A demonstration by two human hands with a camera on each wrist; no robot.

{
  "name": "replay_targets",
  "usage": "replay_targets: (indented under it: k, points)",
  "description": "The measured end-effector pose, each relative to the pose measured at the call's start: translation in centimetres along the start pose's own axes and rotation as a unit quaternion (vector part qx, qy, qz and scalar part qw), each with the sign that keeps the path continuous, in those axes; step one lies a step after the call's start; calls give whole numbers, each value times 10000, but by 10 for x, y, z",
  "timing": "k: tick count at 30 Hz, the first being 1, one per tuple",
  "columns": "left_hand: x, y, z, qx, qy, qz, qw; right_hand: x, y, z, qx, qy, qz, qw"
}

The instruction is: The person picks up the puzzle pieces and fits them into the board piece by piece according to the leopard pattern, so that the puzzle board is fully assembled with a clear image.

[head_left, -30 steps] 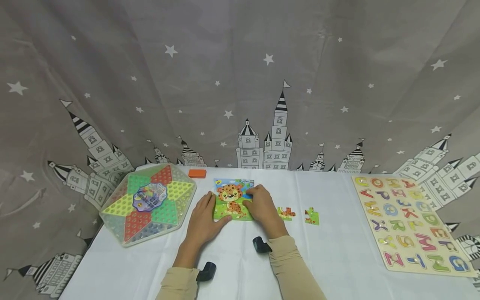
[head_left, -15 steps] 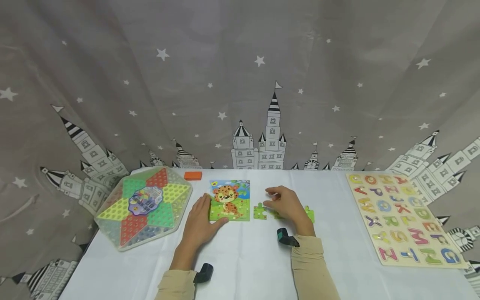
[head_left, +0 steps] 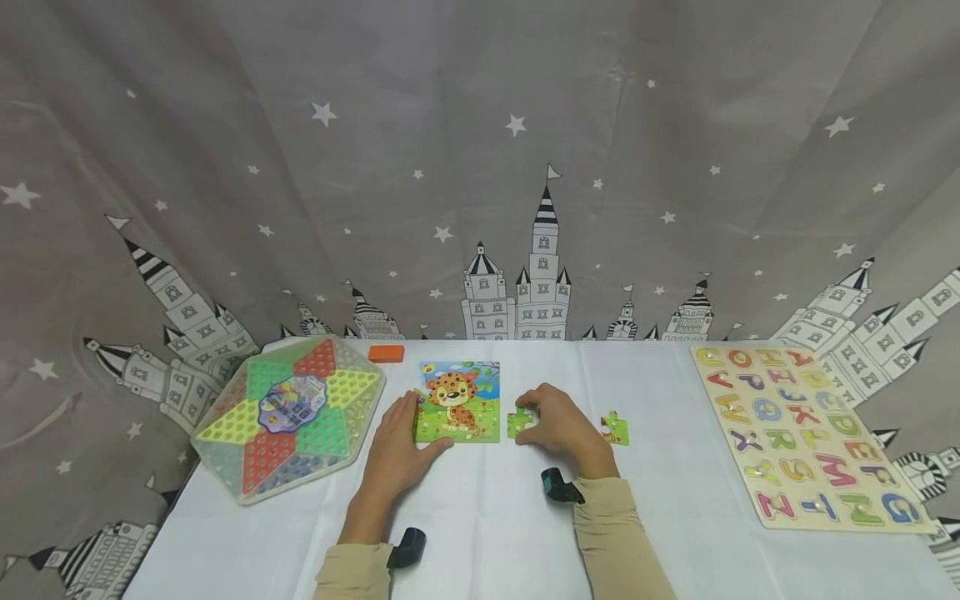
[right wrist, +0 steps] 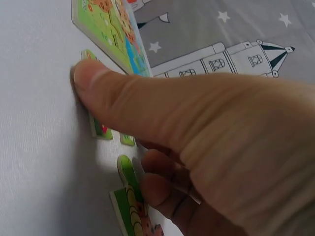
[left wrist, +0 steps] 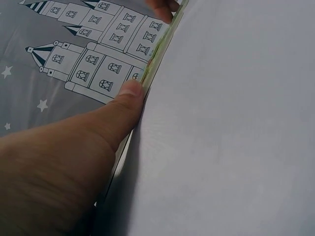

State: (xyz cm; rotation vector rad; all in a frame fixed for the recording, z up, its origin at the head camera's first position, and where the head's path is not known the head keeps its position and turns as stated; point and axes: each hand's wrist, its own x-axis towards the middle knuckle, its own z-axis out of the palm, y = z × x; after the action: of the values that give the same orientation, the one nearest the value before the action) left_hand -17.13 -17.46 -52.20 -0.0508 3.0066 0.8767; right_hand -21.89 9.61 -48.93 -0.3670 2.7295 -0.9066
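A leopard-picture jigsaw puzzle lies on the white table. My left hand rests at its left side, fingers fairly straight along that edge and the thumb at the near edge. In the left wrist view the left thumb touches the puzzle's rim. Just right of the puzzle, my right hand pinches a green jigsaw piece between thumb and forefinger; the thumb covers part of it in the right wrist view. Another piece, green with leopard spots, lies beneath the curled fingers and is hidden from the head view.
A further puzzle piece lies right of my right hand. At left is a hexagonal Chinese checkers set, with an orange block behind it. A wooden alphabet board lies at right. A castle-print curtain stands behind the table.
My right hand has left the puzzle's right edge, moved right, and come down to take hold of the green jigsaw piece. My left hand has stayed at the puzzle's left side.
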Motion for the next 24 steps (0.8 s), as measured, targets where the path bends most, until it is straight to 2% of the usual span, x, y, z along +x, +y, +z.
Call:
replay_targets:
  k: [4, 10, 16, 19, 24]
  points:
    - [0, -1, -2, -64, 43, 24, 10000, 2, -2, -1, 74, -10, 38, 10000]
    - [0, -3, -1, -57, -7, 11, 10000, 3, -3, -1, 807, 207, -76, 9965]
    - [0, -5, 0, -58, -17, 13, 10000, 10, -25, 7, 1502, 436, -448, 9867]
    - [1, -4, -1, -25, -21, 72, 10000, 19, -42, 15, 1495, 334, -606, 9863]
    - [1, -3, -2, -10, -2, 141, 9999, 40, -70, 31, 1130, -23, -936, 9892]
